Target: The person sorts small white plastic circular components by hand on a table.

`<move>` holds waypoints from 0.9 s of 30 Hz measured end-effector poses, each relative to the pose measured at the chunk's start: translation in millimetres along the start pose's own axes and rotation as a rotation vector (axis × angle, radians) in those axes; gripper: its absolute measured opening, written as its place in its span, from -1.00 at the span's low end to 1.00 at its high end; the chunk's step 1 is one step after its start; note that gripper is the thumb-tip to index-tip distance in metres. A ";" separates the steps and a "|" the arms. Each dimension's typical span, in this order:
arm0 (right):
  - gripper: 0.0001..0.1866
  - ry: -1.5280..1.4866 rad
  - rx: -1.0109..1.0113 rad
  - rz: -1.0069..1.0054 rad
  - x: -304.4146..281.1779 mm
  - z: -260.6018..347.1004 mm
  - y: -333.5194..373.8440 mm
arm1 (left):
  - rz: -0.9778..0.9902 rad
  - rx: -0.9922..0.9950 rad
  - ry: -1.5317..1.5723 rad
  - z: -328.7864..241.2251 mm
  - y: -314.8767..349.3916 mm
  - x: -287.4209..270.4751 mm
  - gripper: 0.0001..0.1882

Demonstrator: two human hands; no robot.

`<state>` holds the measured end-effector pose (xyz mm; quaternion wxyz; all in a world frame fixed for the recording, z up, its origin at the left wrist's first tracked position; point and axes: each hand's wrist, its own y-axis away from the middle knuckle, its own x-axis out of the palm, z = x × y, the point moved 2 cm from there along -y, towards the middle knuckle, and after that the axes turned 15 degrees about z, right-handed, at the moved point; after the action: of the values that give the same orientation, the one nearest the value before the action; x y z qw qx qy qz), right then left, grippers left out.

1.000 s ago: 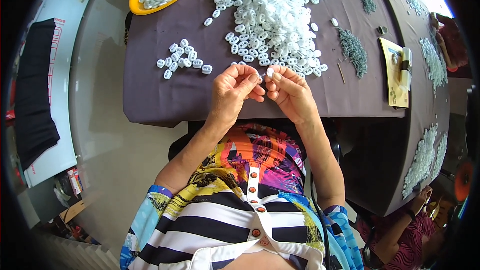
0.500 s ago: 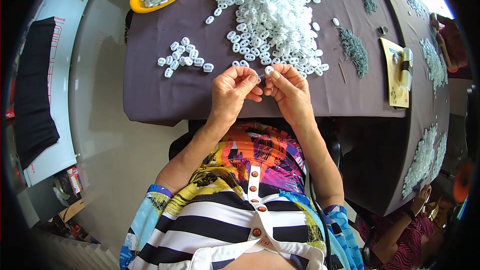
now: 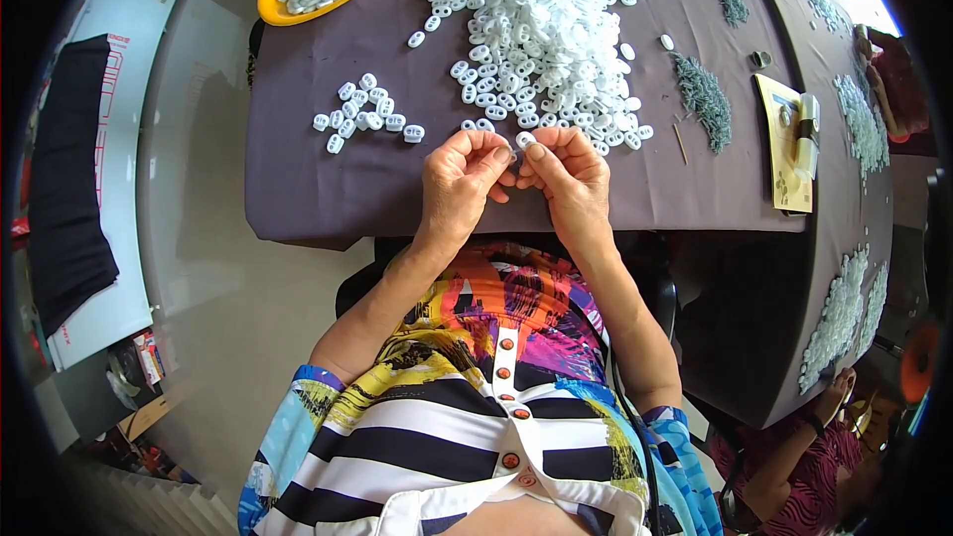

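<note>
A white oval piece (image 3: 525, 140) is pinched between thumb and finger of the right hand (image 3: 578, 179). Just beside it, the fingertips of the left hand (image 3: 459, 179) are closed; whether anything is held there cannot be told. A fitting step seems to be in hand, and careful lining-up seems called for. Beyond the grip, a white heap (image 3: 541, 30) is spread; to its left, a small group (image 3: 374, 120) is set apart; to its right, a grey pile (image 3: 703, 99) is seen.

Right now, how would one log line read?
right hand: pinching white piece | left hand: pinched alongside, contents unclear | white pile: beyond hands
</note>
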<state>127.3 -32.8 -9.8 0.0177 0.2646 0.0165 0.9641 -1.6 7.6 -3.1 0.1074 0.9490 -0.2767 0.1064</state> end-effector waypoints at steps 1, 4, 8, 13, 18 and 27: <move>-0.90 0.000 0.001 0.000 1.4 -0.4 -0.2 | -0.007 -0.004 -0.017 -0.2 0.4 -0.2 -0.91; -0.90 0.061 -0.049 -0.013 5.0 0.1 0.1 | -0.014 -0.017 -0.037 -0.1 0.5 -0.7 -0.92; -0.89 0.147 -0.076 -0.026 7.8 0.1 1.6 | -0.040 -0.017 -0.069 0.7 1.1 -0.8 -0.91; -0.89 0.143 -0.100 -0.043 11.3 0.7 1.0 | -0.031 -0.089 -0.086 -0.3 1.0 -1.8 -0.88; -0.90 0.181 -0.088 -0.017 8.4 -1.8 0.1 | -0.007 -0.095 -0.050 2.4 0.7 -3.9 -0.88; -0.91 0.235 -0.055 -0.006 6.7 -0.3 -0.3 | 0.025 -0.059 -0.084 6.4 -0.7 -8.2 -0.91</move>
<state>121.4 -32.3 -6.7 0.0255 0.1490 -0.0071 0.9885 -7.0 10.6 -11.4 0.1222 0.9456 -0.2956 0.0599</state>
